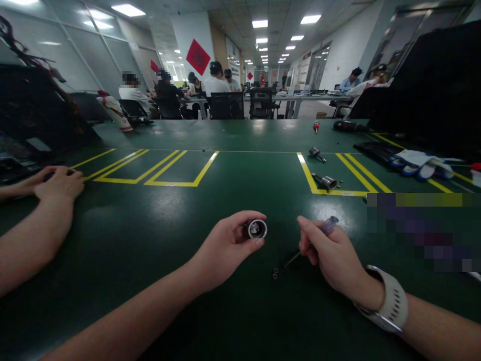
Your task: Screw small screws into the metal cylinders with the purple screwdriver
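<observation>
One metal cylinder (257, 229) — far side hidden by left hand (229, 245).

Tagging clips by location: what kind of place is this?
Probably a shared workshop or training room in an office building: a green work table marked with yellow tape, rows of people seated behind, and office chairs.

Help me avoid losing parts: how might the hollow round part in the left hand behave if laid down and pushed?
The hollow round part in the left hand is probably stiff, as its rim looks metallic. Laid on its side, it could well roll, given its circular outline.
</observation>
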Tool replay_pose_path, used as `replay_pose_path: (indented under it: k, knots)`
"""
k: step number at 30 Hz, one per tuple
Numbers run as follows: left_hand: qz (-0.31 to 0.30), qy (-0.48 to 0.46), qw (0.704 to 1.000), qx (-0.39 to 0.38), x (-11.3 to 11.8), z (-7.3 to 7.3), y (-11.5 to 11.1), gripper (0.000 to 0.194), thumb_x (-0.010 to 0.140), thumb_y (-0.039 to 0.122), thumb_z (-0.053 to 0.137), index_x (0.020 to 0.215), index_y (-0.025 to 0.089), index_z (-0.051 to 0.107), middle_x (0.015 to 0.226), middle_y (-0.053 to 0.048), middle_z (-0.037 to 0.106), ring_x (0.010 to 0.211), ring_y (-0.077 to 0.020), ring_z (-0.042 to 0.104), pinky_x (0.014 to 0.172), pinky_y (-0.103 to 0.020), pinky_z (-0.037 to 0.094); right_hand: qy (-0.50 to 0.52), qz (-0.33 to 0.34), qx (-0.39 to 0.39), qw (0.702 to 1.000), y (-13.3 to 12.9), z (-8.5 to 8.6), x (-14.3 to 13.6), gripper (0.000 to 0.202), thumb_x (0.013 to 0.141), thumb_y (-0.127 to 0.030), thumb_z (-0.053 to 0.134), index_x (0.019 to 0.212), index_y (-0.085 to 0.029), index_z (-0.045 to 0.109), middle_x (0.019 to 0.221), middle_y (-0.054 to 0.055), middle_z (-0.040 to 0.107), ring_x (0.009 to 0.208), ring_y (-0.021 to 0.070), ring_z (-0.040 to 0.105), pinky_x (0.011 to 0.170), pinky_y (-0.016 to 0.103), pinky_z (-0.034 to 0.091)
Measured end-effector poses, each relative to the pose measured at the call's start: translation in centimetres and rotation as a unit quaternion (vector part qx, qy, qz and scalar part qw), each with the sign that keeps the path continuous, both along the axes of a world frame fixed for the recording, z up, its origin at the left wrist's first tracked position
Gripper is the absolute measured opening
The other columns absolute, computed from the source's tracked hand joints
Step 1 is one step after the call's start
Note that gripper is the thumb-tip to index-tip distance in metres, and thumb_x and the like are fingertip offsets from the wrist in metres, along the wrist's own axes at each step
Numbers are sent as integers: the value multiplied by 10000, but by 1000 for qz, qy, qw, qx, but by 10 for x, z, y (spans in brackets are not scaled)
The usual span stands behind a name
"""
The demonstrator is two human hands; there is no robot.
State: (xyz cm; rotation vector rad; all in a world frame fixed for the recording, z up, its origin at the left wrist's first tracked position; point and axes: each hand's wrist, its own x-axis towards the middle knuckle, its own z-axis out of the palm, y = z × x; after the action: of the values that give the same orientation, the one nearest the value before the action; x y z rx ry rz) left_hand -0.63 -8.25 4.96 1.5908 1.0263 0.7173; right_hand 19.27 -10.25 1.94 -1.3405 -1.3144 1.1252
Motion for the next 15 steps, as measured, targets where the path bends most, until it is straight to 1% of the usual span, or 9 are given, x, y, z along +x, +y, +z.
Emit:
replay_pose_path:
  k: [2,3,5,6,8,10,12,15]
  knots:
    - [20,-13,1000,-14,-1,-2,1,376,743,119,593,1110,173,531,1041,-46,648,968,-167,613,891,-358,472,89,-21,16,996,-1,1,-2,438,827,-482,509,504,-186,525,433,-29,470,384,80,420,391,215,332]
    - [24,-15,999,-21,-2,-2,2,375,746,118,588,1113,174,534,1052,-47,649,975,-167,613,897,-364,472,127,-25,37,991,-2,2,-3,422,826,-459,519,504,-186,527,445,-26,477,398,83,429,407,220,350]
    - [28,-14,999,-33,-4,-3,2,372,755,109,570,1119,178,541,1065,-47,654,984,-165,613,909,-372,468,160,-14,97,982,-7,7,-4,379,834,-420,517,537,-188,554,478,-17,494,451,102,472,458,240,398]
    - [30,-11,999,-38,-4,-3,2,372,756,104,564,1120,177,546,1060,-46,659,982,-164,615,915,-374,467,150,1,131,980,-11,8,-4,349,842,-404,508,574,-190,575,507,-8,511,492,117,499,483,252,416]
    - [35,-6,999,-42,-4,-4,1,379,751,98,563,1121,175,554,1036,-44,672,971,-164,621,917,-376,467,89,42,187,977,-18,11,-3,280,864,-361,481,676,-194,604,590,12,552,578,144,538,530,276,437]
    - [40,-4,998,-40,-3,-5,0,379,744,99,567,1115,176,565,1023,-42,679,966,-169,626,913,-376,474,0,87,219,972,-25,12,-3,205,880,-291,460,758,-198,597,674,25,576,642,155,553,569,292,446]
    - [44,-4,998,-36,-2,-6,-2,374,737,102,570,1104,175,575,1022,-42,682,964,-173,630,907,-373,481,-76,122,243,959,-29,13,-4,139,875,-219,457,801,-199,573,725,30,580,676,154,554,588,294,446]
    - [45,-8,999,-21,-1,-8,-4,364,737,118,574,1097,166,582,1017,-44,685,955,-170,635,900,-357,492,-149,147,288,934,-31,15,-7,106,854,-141,455,833,-193,546,747,38,578,693,152,544,593,291,444]
